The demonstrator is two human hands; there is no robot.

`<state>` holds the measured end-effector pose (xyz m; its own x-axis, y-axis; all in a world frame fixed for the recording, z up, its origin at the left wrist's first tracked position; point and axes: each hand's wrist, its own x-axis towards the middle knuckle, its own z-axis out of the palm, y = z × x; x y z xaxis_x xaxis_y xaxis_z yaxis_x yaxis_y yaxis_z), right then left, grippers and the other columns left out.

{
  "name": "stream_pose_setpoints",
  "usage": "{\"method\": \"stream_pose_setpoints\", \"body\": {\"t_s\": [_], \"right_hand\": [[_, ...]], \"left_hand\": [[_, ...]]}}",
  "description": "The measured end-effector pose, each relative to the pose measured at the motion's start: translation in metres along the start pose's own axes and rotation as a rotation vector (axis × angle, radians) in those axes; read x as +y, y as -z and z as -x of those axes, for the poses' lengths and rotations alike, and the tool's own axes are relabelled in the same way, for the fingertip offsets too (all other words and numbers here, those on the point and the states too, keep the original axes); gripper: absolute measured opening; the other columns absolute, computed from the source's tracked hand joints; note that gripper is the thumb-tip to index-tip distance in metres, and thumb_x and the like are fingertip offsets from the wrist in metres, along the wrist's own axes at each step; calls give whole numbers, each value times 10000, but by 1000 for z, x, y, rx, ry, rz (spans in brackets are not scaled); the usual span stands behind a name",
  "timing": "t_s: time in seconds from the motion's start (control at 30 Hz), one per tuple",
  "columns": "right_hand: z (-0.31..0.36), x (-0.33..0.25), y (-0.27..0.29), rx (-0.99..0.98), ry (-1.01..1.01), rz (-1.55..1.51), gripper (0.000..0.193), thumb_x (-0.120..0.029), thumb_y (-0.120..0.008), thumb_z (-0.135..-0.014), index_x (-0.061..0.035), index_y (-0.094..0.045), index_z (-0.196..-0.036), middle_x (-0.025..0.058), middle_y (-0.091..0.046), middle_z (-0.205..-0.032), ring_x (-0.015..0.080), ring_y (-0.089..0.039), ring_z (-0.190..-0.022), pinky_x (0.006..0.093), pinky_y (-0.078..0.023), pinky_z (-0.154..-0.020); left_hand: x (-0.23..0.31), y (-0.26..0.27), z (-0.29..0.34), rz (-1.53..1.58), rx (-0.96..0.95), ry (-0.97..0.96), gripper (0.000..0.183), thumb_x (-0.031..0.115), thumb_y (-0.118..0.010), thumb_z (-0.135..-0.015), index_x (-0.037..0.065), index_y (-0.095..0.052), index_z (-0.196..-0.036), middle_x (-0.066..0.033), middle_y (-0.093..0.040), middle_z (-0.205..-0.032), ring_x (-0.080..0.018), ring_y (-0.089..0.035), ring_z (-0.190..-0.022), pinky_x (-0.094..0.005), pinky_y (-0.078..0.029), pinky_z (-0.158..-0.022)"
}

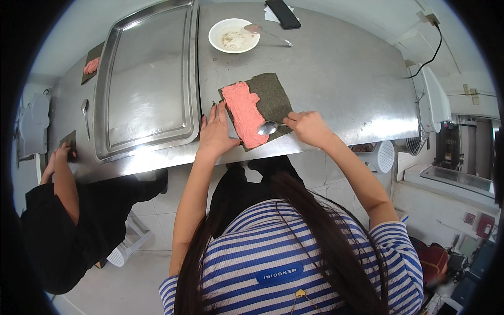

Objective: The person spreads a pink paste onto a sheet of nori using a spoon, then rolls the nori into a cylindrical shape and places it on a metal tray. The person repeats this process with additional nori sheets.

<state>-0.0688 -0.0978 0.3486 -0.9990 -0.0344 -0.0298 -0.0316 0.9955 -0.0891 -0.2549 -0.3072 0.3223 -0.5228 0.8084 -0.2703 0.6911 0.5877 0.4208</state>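
A dark green sheet of seaweed lies on the steel table in front of me. Pink minced meat paste covers its left part in a thick strip. My right hand is closed round the handle of a metal spoon, whose bowl rests on the paste near its lower right edge. With fingers spread, my left hand lies at the left edge of the sheet, its fingertips and thumb at the border.
A large steel tray stands to the left. Beyond the sheet are a white bowl with a spoon across its rim, and a black phone. At far left a co-worker's hands touch another seaweed piece.
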Motion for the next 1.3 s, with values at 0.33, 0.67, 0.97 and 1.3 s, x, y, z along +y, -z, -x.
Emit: {"method": "stream_pose_setpoints", "body": {"t_s": [0.33,0.67,0.97,1.3], "right_hand": [[-55,8,-12,117,-94,-9,178,-83,-565,-761,-88,-643,-922,60,-599,-843,254,-646,-704,388,-506,-574],[-109,22,-13,148,-94,14,187,-86,-568,-755,-101,-677,-907,71,-646,-895,272,-661,-738,401,-519,-600],[-129,24,-1,70,-198,25,160,-129,-580,-742,-68,-692,-837,144,-667,-874,322,-665,-759,423,-526,-625],[-125,2,-3,56,-170,46,152,-136,-580,-751,-25,-685,-745,163,-663,-846,324,-672,-733,423,-534,-635]], "left_hand": [[1,0,0,-7,-2,-3,1185,318,-859,-546,-6,-148,-1437,-219,-371,-1427,-303,-260,-1399,-512,-244,-1114],[1,-1,0,-11,5,0,1194,329,-862,-542,-11,-148,-1437,-211,-378,-1425,-298,-259,-1400,-512,-252,-1109],[-1,-2,-1,-8,-12,11,1172,307,-837,-554,-9,-136,-1440,-209,-336,-1453,-307,-261,-1397,-518,-259,-1108],[-1,-3,-2,-16,-10,9,1171,307,-840,-552,-1,-142,-1440,-200,-333,-1455,-303,-260,-1398,-510,-258,-1111]]}}
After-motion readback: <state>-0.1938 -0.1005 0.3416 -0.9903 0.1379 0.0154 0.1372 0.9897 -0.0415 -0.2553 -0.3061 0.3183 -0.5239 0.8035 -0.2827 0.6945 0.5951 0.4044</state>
